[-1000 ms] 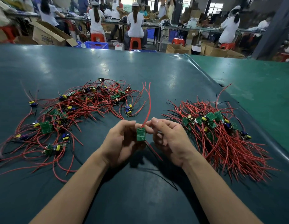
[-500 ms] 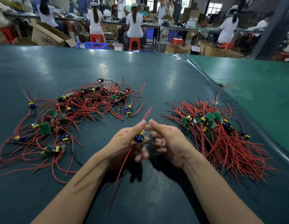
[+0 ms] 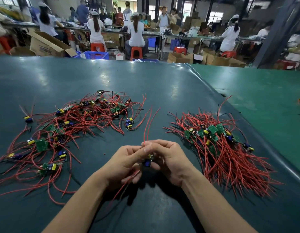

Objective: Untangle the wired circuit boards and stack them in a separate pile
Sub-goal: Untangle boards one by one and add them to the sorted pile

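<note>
Two hands meet over the desk (image 3: pixel 162 84) around one board (image 3: pixel 147 163), held just above it between the tangle (image 3: pixel 75 125) on the left and the pile (image 3: pixel 219 148) on the right. The left hand (image 3: pixel 124 163) curls its fingers round the board's lower wires, thumb up; the right hand (image 3: pixel 169 158) pinches the two red wires (image 3: pixel 150 121) that rise from the board. To do this well, I judge, run the pinch along those wires to straighten them, then lay the board on the pile with its wires running the same way as the rest.
</note>
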A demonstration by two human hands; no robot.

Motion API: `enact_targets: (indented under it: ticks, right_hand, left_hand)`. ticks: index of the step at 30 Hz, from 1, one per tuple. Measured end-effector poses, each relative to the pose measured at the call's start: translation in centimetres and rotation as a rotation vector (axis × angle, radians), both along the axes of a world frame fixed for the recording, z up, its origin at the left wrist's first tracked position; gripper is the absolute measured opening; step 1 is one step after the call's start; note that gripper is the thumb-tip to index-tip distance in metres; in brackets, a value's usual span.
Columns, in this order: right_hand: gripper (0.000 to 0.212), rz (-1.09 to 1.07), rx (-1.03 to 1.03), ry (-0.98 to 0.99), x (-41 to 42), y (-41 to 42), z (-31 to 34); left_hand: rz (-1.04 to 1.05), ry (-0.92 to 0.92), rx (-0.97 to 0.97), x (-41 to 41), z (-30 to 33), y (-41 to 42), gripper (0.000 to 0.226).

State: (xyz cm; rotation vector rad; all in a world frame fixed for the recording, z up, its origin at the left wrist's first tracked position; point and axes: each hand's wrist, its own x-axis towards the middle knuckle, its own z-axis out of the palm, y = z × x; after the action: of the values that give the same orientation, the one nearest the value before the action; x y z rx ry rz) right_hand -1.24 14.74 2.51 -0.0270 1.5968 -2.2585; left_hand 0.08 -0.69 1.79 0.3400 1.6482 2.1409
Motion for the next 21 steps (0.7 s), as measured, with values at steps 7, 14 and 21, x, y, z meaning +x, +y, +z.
enact_targets:
  ticks: [7,14,21]
  right_hand:
    - [0.016,0.061,0.108,-0.010,-0.1,0.7,0.1]
    - [0.016,-0.151,0.069,0.041,-0.8,1.0,0.0]
    - [0.018,-0.500,-0.142,0.047,-2.4,2.6,0.4]
  left_hand:
    - [0.073,0.031,-0.090,0.2,-0.1,0.3,0.038]
    - [0.114,0.002,-0.085,0.1,0.3,0.6,0.019]
    - [0.027,0.043,-0.174,0.3,0.4,0.3,0.018]
